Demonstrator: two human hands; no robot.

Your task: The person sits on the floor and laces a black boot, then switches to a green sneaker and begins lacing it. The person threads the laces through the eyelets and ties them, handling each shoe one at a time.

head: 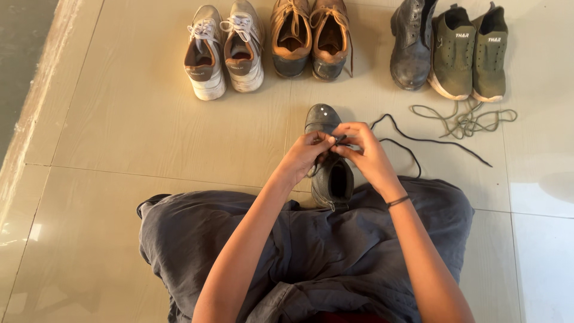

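- Tiles, glossy beige, cover the floor; the dark boot stands on them, touching the grey-clad lap.
- Left hand and right hand meet over the boot, fingers pinched narrow on its black lace.
- Beyond the boot: white sneakers, tan shoes, olive shoes.

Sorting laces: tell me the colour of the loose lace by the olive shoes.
Olive green loose lace, seen clearly in the head view.
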